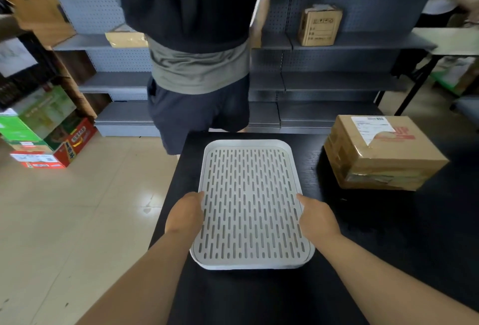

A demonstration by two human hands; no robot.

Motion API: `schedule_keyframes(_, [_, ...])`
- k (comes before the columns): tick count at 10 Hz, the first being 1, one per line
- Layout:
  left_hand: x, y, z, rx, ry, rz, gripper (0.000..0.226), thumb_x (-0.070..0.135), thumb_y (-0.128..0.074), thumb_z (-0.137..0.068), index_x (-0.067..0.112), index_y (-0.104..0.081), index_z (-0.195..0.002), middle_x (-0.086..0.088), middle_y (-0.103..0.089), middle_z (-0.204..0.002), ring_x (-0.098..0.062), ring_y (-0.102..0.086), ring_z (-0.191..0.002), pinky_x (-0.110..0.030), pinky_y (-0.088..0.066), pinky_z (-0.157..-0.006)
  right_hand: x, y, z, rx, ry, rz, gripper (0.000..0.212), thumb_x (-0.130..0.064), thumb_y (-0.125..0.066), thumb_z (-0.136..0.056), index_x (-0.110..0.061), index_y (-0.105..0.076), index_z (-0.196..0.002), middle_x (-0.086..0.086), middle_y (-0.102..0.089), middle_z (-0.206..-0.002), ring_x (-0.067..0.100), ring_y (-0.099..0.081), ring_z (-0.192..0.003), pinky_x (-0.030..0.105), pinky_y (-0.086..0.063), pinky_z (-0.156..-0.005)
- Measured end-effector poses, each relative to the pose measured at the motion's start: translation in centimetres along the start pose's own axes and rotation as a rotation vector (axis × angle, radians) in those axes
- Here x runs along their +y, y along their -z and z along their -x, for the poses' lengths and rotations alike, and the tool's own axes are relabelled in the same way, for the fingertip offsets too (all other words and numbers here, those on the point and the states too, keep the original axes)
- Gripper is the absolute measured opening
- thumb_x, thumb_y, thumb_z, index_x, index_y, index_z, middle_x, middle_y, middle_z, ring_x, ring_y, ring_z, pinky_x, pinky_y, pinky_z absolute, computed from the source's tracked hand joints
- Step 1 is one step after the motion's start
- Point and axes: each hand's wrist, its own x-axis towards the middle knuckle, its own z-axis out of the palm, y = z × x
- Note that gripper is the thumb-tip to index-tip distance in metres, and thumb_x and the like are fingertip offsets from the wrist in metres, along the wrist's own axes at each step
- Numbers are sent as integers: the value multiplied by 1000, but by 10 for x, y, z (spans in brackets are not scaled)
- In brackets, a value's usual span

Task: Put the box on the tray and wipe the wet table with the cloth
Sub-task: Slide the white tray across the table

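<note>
A white slotted tray (250, 202) lies on the black table (375, 234), near its left edge. My left hand (185, 214) grips the tray's left rim and my right hand (317, 217) grips its right rim, fingers curled under the edges. A taped cardboard box (381, 154) with a shipping label sits on the table at the far right, apart from the tray and both hands. No cloth is in view.
A person (197, 47) stands just behind the table's far edge, facing grey shelving (337, 42) that holds small cardboard boxes (318, 26). Stacked green and red cartons (44, 132) sit on the tiled floor at left. Another table (451, 39) is at far right.
</note>
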Motion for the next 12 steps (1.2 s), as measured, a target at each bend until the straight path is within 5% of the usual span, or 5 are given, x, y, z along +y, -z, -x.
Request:
schedule_keyframes(3, [16,-1,-52,-67,49,74,35,34,-33,-100,14,-62,-101,-5,-68,-96,-25,-66,-87,-43,-53,-88,-15,-5,-50,24,-59,133,48,-5,-36,-98,-15,-40,-145,14,-55,-135,30,-53,-123,33,-41,-100])
schedule_keyframes(4, [14,-2,-67,-69,58,92,35,31,-33,-100,12,-63,-104,-8,-69,-99,-28,-67,-90,-47,-52,-90,-14,-10,-68,12,-98,-72,34,-19,-37,-102,-8,-59,-126,0,-67,-94,15,-63,-81,26,-48,-73])
schedule_keyframes(5, [13,-4,-79,-68,60,83,35,31,-33,-101,13,-63,-103,-7,-69,-97,-27,-67,-88,-47,-53,-89,-16,-16,-77,18,-150,-205,37,-32,-40,-101,-7,-67,-105,-4,-64,-79,6,-58,-66,20,-45,-64])
schedule_keyframes(6, [11,-6,-90,-58,109,147,34,34,-35,-100,16,-63,-96,-6,-70,-91,-26,-68,-81,-45,-54,-85,-21,-20,-84,16,-92,-81,35,-25,-36,-103,-10,-63,-120,-6,-64,-89,8,-61,-76,20,-47,-65])
schedule_keyframes(12, [-2,-10,-124,-67,153,257,33,39,-38,-99,20,-63,-90,0,-69,-83,-21,-67,-72,-31,-50,-69,-27,-31,-103,-37,39,279,24,-21,-41,-101,-14,-54,-119,5,-63,-114,17,-63,-99,30,-53,-89])
